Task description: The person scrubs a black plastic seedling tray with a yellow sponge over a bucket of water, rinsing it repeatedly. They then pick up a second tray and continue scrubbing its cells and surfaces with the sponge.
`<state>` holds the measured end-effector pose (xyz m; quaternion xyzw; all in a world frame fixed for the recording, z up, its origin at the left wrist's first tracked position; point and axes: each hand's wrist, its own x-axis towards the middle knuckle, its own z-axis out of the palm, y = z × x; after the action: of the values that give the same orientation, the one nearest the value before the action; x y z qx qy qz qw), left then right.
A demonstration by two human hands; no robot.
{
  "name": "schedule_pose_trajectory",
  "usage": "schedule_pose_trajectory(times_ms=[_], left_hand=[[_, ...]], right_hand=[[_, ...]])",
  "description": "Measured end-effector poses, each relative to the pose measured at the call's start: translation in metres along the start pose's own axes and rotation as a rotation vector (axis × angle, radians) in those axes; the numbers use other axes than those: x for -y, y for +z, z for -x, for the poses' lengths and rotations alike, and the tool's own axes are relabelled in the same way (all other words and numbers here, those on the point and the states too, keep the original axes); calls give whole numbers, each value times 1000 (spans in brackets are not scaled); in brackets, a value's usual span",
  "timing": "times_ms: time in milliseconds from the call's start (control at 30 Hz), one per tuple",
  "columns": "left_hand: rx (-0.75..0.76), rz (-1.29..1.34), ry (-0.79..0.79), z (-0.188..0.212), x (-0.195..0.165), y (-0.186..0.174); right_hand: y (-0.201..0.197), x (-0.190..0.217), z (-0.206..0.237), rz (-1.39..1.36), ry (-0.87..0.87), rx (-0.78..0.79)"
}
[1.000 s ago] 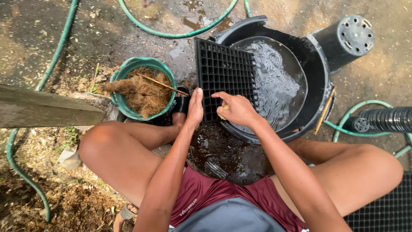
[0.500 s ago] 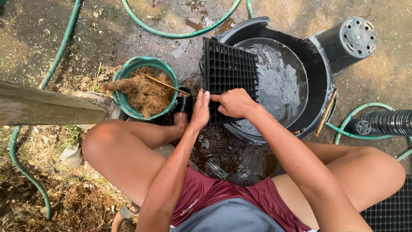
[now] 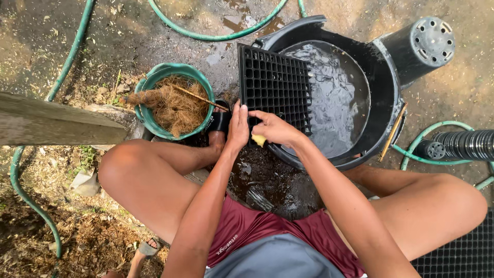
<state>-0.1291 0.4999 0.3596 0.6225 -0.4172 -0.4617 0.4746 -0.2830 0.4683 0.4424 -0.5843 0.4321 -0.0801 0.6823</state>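
Firstly, at the far left a weathered wooden plank point(image 3: 56, 122) crosses the view, and a green garden hose point(image 3: 67, 62) runs over the wet ground behind it. Next comes a green bucket point(image 3: 149, 87) filled with brown coconut fibre point(image 3: 175, 108), with a thin stick lying over it. Just right of the bucket, the left hand point(image 3: 237, 128) presses flat, fingers extended, against the lower left edge of the black seedling tray point(image 3: 275, 90). This tray stands tilted, leaning over the rim of the black tub point(image 3: 383, 108), which holds water. The right hand point(image 3: 275, 128) is closed around a small yellow sponge point(image 3: 259, 139) and touches the tray's lower edge. Further right, an upturned black pot point(image 3: 422, 46) stands beside the tub, and a stack of black pots point(image 3: 463, 145) lies on its side.
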Motion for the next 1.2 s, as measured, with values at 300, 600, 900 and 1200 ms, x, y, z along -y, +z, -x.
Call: schedule_pose_trajectory(times_ms=[300, 600, 900, 1200], left_hand=[[74, -69, -101, 21, -42, -5], [68, -53, 102, 12, -11, -6], [79, -69, 89, 14, -29, -13], [47, -96, 51, 0, -23, -9]], right_hand=[[-3, 10, -11, -1228, 20, 91], [5, 39, 23, 326, 70, -33], [2, 49, 2, 789, -130, -88], [-40, 15, 20, 66, -79, -16]])
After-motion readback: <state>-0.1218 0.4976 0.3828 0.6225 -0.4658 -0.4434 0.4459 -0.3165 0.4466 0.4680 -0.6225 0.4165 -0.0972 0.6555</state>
